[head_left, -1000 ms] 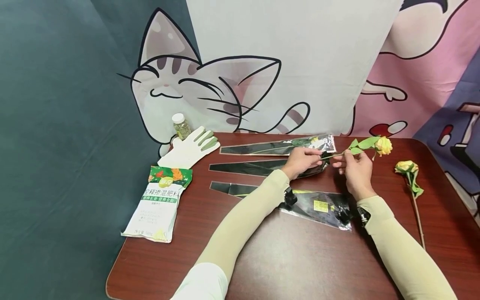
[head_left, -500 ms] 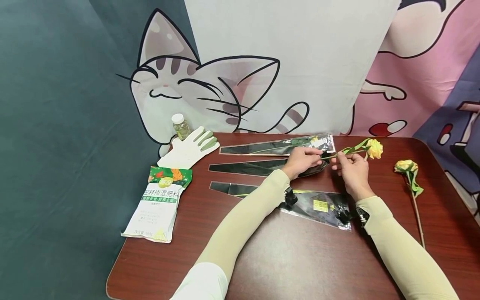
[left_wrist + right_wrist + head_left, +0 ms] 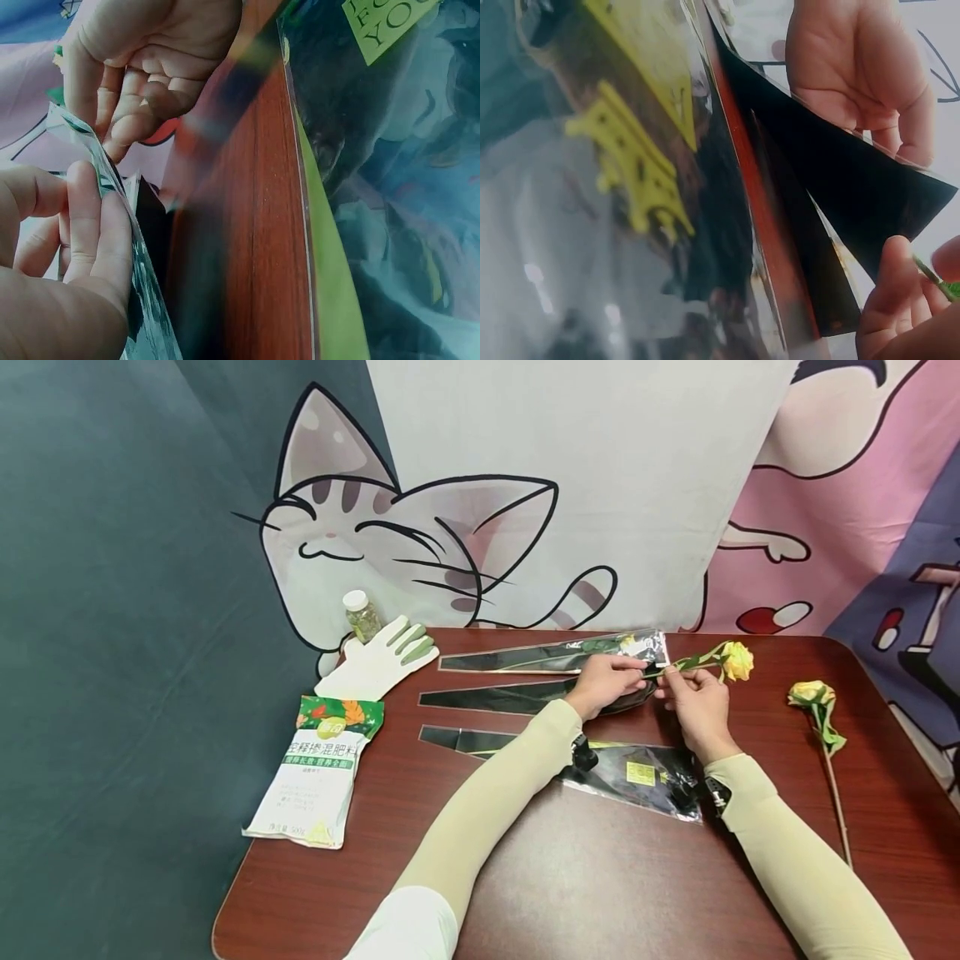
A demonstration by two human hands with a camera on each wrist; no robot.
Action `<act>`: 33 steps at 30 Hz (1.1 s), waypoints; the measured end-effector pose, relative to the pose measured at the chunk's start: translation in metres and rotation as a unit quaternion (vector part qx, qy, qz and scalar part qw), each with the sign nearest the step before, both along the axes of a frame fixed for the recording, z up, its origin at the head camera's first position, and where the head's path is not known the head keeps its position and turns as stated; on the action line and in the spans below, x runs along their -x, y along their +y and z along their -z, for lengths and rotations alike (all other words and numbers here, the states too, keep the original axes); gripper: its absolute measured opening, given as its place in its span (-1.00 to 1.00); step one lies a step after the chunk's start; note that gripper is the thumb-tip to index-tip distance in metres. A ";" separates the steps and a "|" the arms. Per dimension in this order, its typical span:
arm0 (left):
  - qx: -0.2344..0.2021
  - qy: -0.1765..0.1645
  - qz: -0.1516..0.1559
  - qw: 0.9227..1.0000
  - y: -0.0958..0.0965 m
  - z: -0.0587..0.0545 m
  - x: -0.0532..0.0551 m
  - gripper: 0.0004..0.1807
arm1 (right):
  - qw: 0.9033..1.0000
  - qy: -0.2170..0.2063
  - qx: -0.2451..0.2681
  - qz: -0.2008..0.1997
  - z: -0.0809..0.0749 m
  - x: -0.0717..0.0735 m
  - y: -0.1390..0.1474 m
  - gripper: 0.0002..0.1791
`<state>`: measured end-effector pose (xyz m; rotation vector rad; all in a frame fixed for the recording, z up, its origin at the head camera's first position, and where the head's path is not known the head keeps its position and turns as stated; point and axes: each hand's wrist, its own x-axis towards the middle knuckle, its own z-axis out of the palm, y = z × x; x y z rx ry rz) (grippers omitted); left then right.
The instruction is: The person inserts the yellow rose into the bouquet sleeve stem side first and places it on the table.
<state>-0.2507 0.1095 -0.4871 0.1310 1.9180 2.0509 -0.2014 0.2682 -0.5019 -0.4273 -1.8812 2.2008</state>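
Note:
My left hand [image 3: 600, 683] grips the wide mouth of the middle black-and-clear flower sleeve [image 3: 487, 697], holding it raised. In the left wrist view, the fingers [image 3: 84, 225] pinch the sleeve's edge [image 3: 139, 247]. My right hand [image 3: 699, 703] pinches the green stem of a yellow rose [image 3: 738, 661], its bloom pointing right. The stem's lower part runs leftward to the sleeve's mouth, where it is hidden. In the right wrist view, the stem [image 3: 924, 268] shows between thumb and finger, close beside the black sleeve panel [image 3: 855, 172].
A sleeve with a yellow rose inside [image 3: 525, 657] lies behind; another sleeve [image 3: 615, 777] with a yellow label lies in front. A second yellow rose [image 3: 812, 694] lies at the right. A fertilizer bag [image 3: 307, 785], a white glove [image 3: 367, 664] and a jar [image 3: 363, 618] stand left.
My right hand has moved slightly left with the rose, bringing its bloom and leaves closer to the sleeve's mouth. My left hand has stayed in place on the sleeve.

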 end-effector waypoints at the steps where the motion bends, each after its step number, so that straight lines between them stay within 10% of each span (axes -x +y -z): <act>1: -0.002 -0.003 -0.003 1.000 0.000 0.000 0.000 -0.78 | 1.000 0.004 0.006 0.000 0.000 0.000 0.000 -0.83; 12: -0.017 -0.020 -0.012 1.000 0.000 0.003 0.005 -0.80 | 0.989 0.070 0.130 0.015 -0.003 -0.005 -0.007 -0.85; 23: -0.025 -0.006 -0.002 1.000 -0.003 0.007 0.008 -0.79 | 0.955 0.115 0.214 0.168 -0.004 -0.002 -0.014 -0.84; 33: -0.017 -0.004 0.000 1.000 -0.007 0.004 0.008 -0.79 | 0.943 0.107 0.260 0.180 -0.009 -0.004 -0.008 -0.79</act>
